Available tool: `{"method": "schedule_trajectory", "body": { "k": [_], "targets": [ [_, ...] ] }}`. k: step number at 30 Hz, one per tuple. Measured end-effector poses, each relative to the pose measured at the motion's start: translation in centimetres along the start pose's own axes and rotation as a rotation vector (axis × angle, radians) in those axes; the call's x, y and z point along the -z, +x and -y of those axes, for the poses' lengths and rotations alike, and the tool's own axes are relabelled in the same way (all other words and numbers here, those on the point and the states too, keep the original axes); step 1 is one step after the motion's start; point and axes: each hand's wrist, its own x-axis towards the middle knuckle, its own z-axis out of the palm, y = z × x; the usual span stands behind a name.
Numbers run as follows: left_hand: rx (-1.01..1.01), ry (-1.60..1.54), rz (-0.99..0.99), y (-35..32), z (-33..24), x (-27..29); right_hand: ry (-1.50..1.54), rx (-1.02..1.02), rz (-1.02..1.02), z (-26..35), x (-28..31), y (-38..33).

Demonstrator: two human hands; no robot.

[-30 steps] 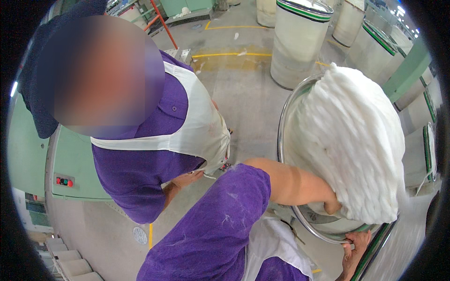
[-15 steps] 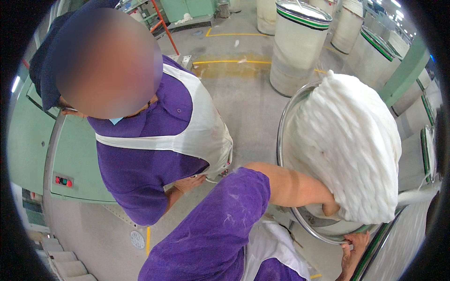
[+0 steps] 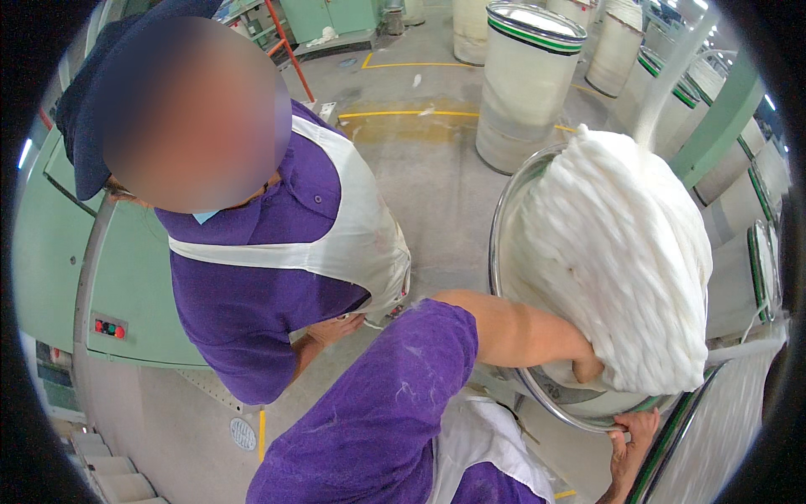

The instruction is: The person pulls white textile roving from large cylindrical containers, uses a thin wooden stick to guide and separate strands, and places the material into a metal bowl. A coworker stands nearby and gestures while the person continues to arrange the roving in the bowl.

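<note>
A thick coiled pile of white sliver (image 3: 621,260) stands up out of a tall, pale can with a metal rim (image 3: 495,239) on my right. My left hand (image 3: 589,365) reaches down into the can against the pile's lower edge; its fingers are hidden under the sliver. At the can's near side, my right hand (image 3: 635,433) is closed round the rim. A blurred white strand (image 3: 672,80) rises behind the pile.
Close on the left stands a co-worker (image 3: 294,227) in a purple shirt and white apron, beside a green machine cabinet (image 3: 143,294). Other sliver cans (image 3: 529,92) stand ahead and to the right. A green post (image 3: 714,122) leans in view. Yellow lines (image 3: 411,113) mark the floor.
A blurred white strand now shows above the pile, where none was seen before. The whole view has shifted slightly. Both my hands keep their places at the can.
</note>
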Motion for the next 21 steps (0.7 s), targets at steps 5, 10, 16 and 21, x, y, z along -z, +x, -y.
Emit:
{"method": "schedule_trajectory", "body": {
  "k": [5, 10, 16, 21],
  "targets": [
    [-0.001, 0.003, 0.012, -0.1, 0.3, -0.1, 0.002, 0.002, -0.019, 0.0, 0.0, 0.0],
    [0.006, 0.015, 0.018, -0.4, 0.5, -0.3, 0.004, 0.001, -0.004, 0.3, 0.0, 0.0],
    [0.014, 0.025, 0.022, -0.6, 0.9, -0.5, 0.006, -0.027, -0.012, 1.0, 0.1, 0.0],
    [0.015, 0.027, 0.027, -0.8, 1.4, -0.6, 0.007, -0.006, -0.03, 1.0, -0.1, 0.0]
  ]
}}
